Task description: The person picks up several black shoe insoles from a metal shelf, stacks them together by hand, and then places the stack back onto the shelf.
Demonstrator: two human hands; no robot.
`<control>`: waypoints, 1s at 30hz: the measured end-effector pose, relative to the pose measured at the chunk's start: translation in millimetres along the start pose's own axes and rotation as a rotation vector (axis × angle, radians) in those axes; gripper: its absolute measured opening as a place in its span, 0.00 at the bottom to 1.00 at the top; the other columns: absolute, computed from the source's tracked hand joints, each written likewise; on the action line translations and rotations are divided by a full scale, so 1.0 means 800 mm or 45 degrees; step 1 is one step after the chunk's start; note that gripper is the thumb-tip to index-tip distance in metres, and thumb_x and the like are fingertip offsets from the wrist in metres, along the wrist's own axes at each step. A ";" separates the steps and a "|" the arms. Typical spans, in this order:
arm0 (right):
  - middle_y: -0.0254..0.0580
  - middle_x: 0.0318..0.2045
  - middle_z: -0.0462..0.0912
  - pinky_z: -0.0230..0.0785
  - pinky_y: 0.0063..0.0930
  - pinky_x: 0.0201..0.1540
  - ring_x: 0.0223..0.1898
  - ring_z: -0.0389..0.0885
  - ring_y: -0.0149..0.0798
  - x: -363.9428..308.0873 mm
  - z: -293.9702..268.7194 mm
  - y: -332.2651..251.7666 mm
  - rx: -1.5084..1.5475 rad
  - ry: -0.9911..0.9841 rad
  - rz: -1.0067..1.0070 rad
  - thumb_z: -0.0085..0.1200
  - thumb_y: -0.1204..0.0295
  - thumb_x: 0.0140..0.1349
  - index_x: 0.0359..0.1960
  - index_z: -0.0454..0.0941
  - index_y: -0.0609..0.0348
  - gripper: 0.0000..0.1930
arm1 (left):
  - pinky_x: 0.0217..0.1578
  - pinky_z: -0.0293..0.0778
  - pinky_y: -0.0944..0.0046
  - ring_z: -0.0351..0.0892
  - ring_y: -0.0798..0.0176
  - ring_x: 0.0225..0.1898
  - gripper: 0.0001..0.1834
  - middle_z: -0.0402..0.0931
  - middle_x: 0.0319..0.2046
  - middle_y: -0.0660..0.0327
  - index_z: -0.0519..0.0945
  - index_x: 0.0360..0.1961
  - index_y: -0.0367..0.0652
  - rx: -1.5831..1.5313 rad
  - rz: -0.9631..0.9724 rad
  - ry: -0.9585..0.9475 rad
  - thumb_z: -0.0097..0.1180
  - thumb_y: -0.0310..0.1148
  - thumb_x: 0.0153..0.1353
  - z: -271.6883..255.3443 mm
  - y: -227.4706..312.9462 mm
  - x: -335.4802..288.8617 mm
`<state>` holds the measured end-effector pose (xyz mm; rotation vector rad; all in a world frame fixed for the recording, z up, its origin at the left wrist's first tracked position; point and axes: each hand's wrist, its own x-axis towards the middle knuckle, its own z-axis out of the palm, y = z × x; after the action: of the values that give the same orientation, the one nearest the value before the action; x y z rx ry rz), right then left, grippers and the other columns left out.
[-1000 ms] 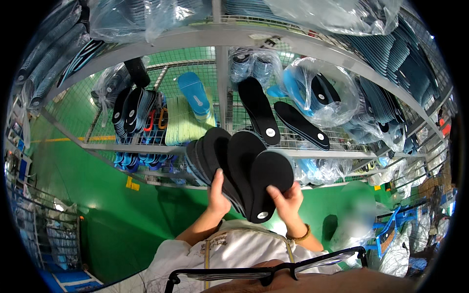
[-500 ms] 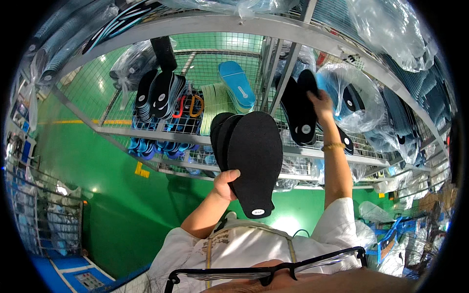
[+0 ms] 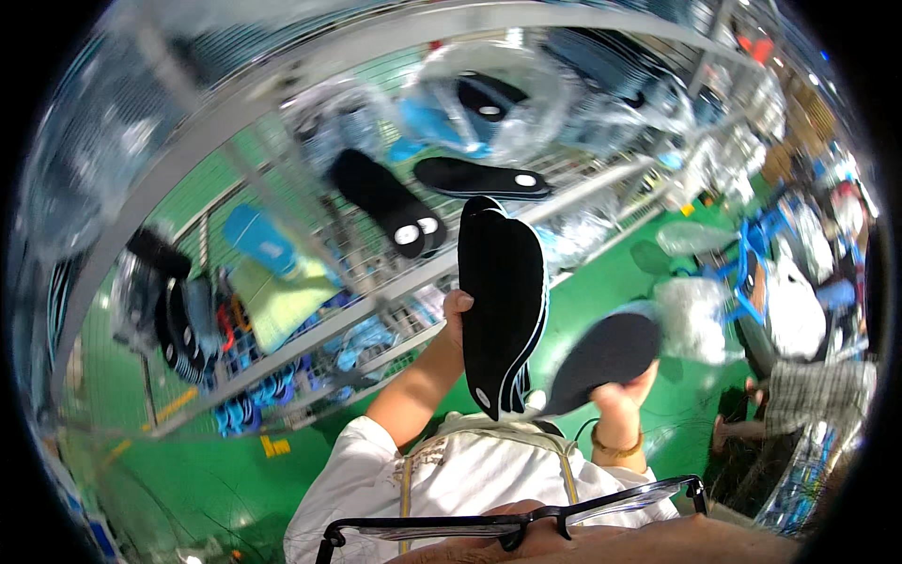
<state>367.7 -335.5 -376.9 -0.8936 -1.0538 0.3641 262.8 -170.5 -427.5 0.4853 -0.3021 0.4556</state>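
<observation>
Before the wire shelf [image 3: 601, 188], mid-view, L hand [image 3: 453, 324] is clamped on a stack of blk insoles [image 3: 500, 301], thumb at its L edge, fingers hidden behind. R hand [image 3: 620, 402], well apart from L, grips a dark insole [image 3: 611, 352] just beside the stack, blurred. On shelf: slanted blk pair [image 3: 383, 199] w/ flatter blk insole [image 3: 479, 177] to its R, nr clear plastic bag [image 3: 540, 113]. Green floor [image 3: 583, 291] below.
</observation>
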 end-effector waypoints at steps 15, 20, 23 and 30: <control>0.50 0.39 0.62 0.63 0.17 0.25 0.20 0.71 0.29 0.031 -0.144 -0.014 -0.825 0.057 -0.547 0.57 0.87 0.33 0.32 0.71 0.65 0.19 | 0.30 0.65 0.58 0.68 0.53 0.26 0.39 0.66 0.26 0.45 0.53 0.56 0.49 -0.752 -0.713 -0.893 0.45 0.57 0.45 -0.015 -0.249 0.227; 0.49 0.39 0.62 0.64 0.17 0.24 0.21 0.71 0.30 0.034 -0.188 -0.012 -0.830 0.049 -0.532 0.58 0.85 0.33 0.33 0.71 0.65 0.19 | 0.29 0.66 0.60 0.69 0.54 0.25 0.40 0.66 0.25 0.46 0.53 0.56 0.49 -0.737 -0.700 -0.802 0.40 0.63 0.46 -0.016 -0.279 0.251; 0.49 0.38 0.62 0.65 0.18 0.25 0.22 0.71 0.30 0.039 -0.203 -0.012 -0.797 0.025 -0.533 0.58 0.85 0.34 0.33 0.71 0.65 0.19 | 0.30 0.66 0.59 0.69 0.53 0.26 0.40 0.67 0.26 0.46 0.52 0.56 0.48 -0.706 -0.702 -0.875 0.40 0.62 0.47 -0.017 -0.285 0.265; 0.49 0.38 0.62 0.65 0.18 0.25 0.23 0.72 0.31 0.050 -0.218 -0.009 -0.751 -0.029 -0.547 0.57 0.85 0.34 0.33 0.71 0.66 0.19 | 0.33 0.66 0.57 0.69 0.50 0.28 0.39 0.67 0.27 0.43 0.51 0.56 0.47 -0.713 -0.678 -0.945 0.43 0.57 0.47 -0.023 -0.288 0.285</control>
<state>537.4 -393.7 -382.1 -1.1445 -1.3671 -0.3164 573.3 -263.9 -443.2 0.1483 -0.9545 -0.3530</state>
